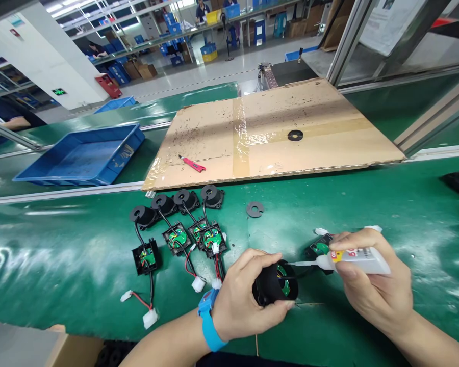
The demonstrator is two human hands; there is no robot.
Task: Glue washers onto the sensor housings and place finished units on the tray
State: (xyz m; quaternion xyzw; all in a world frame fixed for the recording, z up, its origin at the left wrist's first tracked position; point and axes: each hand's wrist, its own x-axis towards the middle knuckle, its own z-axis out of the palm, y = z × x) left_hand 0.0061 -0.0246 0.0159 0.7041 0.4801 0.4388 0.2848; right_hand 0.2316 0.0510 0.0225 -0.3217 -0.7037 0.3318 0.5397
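Observation:
My left hand [248,300] grips a round black housing [266,283], tipped so that its open end faces right and a green circuit board [283,279] shows inside. In my right hand [375,290] is a white glue bottle [369,261], its thin nozzle at the housing's rim. Whether glue is coming out cannot be made out. A small black box with a green board [321,248] lies behind the bottle, partly hidden by my right fingers. Several finished-looking black round housings [212,195] stand to the left, wired to open square boxes [146,257] with green boards and white connectors.
A dark ring with a slot [255,209] lies on the green table [61,265]. Beyond it, a cardboard sheet [210,132] carries a red cutter knife [192,163] and a black ring [295,135]. A blue tray [84,153] is at left, a cardboard box [76,351] at lower left.

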